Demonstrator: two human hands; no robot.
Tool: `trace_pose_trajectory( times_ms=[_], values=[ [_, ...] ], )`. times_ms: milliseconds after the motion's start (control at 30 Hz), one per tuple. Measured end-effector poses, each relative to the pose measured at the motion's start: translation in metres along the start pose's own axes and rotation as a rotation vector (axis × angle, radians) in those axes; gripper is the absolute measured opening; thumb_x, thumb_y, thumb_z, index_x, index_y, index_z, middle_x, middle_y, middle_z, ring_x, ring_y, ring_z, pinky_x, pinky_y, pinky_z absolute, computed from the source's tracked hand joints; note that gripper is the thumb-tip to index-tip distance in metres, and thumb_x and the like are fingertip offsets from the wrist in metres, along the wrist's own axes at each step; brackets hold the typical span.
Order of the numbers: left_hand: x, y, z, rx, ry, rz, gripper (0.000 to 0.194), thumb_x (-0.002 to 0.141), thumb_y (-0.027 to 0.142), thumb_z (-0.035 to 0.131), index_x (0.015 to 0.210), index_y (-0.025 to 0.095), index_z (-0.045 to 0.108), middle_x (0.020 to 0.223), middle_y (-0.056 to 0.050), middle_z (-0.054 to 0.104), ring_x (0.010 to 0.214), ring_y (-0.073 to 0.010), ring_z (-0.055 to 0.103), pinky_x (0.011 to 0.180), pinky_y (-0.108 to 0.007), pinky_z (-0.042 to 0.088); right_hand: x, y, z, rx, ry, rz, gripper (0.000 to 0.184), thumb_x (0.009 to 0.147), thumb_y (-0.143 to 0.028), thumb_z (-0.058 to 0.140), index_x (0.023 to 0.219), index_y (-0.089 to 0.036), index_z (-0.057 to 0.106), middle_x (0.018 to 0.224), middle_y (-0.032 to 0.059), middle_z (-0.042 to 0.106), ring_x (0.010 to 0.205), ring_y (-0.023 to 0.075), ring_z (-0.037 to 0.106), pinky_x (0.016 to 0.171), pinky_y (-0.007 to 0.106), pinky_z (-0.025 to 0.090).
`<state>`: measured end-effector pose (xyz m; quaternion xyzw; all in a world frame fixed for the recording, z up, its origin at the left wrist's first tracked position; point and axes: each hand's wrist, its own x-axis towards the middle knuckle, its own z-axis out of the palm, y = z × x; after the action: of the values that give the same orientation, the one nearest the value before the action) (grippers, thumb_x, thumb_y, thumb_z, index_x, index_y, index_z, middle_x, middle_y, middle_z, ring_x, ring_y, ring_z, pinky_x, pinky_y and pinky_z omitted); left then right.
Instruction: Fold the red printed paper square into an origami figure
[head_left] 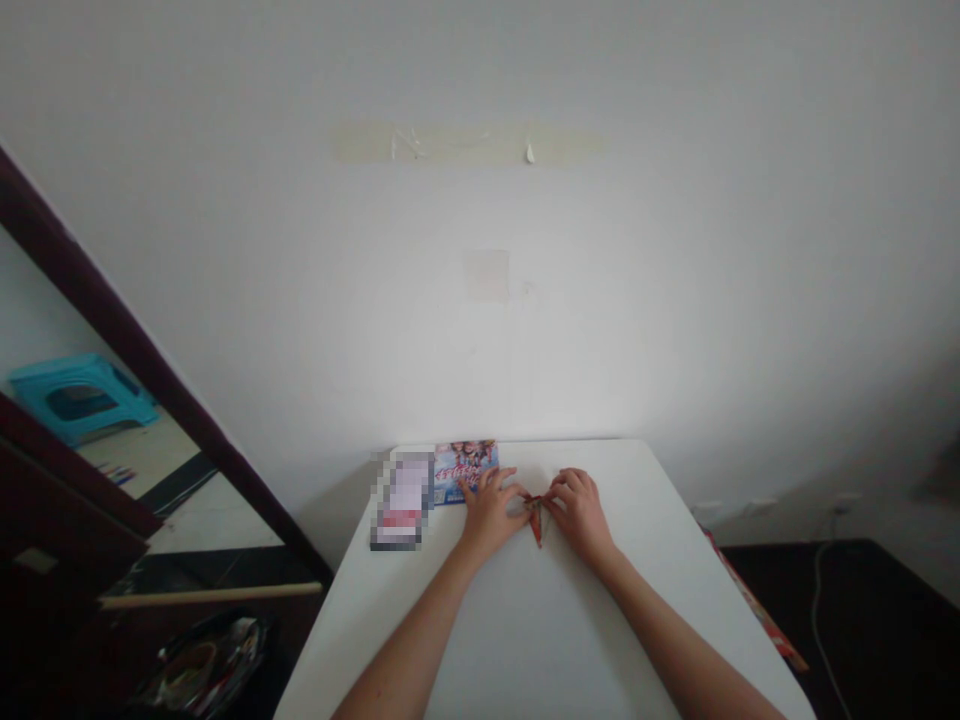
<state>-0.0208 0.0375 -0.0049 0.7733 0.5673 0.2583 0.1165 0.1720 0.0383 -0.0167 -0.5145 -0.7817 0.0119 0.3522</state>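
Observation:
A small folded piece of red patterned paper [536,522] lies on the white table [540,620] between my hands. My left hand [491,510] rests on the table with its fingers spread, and its fingertips press the paper's left side. My right hand [579,508] is curled, and its fingers pinch the paper's right edge. Part of the paper is hidden under both hands.
A colourful printed packet [463,468] and a blurred-out rectangular item [403,500] lie at the table's far left. The table stands against a white wall. A dark door frame [127,350], a blue stool [79,395] and a wooden stick [210,596] are at the left.

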Motion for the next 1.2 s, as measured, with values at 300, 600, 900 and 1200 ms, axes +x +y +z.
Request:
trace_pose_trajectory(
  times_ms=[300, 600, 900, 1200],
  values=[
    [-0.001, 0.001, -0.002, 0.015, -0.009, 0.006, 0.015, 0.076, 0.039, 0.076, 0.089, 0.033, 0.076, 0.142, -0.001, 0.054, 0.138, -0.0327, 0.035, 0.115, -0.070, 0.000, -0.005, -0.007, -0.009, -0.056, -0.064, -0.012, 0.015, 0.088, -0.023, 0.064, 0.084, -0.033, 0.075, 0.090, 0.0008, 0.069, 0.105, 0.0215, 0.054, 0.112, 0.052, 0.025],
    [-0.003, 0.001, -0.005, 0.043, -0.003, 0.053, 0.011, 0.079, 0.041, 0.074, 0.085, 0.032, 0.076, 0.142, 0.000, 0.055, 0.138, -0.0344, 0.036, 0.112, -0.075, -0.001, -0.009, -0.005, -0.012, -0.146, -0.142, -0.042, 0.022, 0.092, -0.026, 0.060, 0.098, -0.041, 0.074, 0.093, -0.0010, 0.071, 0.112, 0.0210, 0.054, 0.117, 0.059, 0.013],
    [-0.003, 0.003, -0.006, 0.065, -0.031, 0.043, 0.012, 0.081, 0.040, 0.072, 0.090, 0.032, 0.076, 0.145, 0.000, 0.053, 0.139, -0.0333, 0.034, 0.111, -0.075, -0.004, -0.010, -0.008, -0.014, -0.159, -0.180, -0.053, 0.038, 0.090, -0.017, 0.059, 0.110, -0.048, 0.069, 0.096, -0.0014, 0.069, 0.118, 0.0235, 0.051, 0.116, 0.064, 0.008],
    [-0.003, 0.005, -0.008, 0.049, -0.048, 0.061, 0.015, 0.082, 0.036, 0.072, 0.096, 0.037, 0.076, 0.146, 0.001, 0.051, 0.139, -0.0334, 0.036, 0.112, -0.074, -0.002, -0.010, -0.009, -0.016, -0.173, -0.181, -0.132, 0.042, 0.088, -0.013, 0.059, 0.111, -0.047, 0.069, 0.097, -0.0004, 0.069, 0.122, 0.0249, 0.049, 0.116, 0.067, 0.004]
  ],
)
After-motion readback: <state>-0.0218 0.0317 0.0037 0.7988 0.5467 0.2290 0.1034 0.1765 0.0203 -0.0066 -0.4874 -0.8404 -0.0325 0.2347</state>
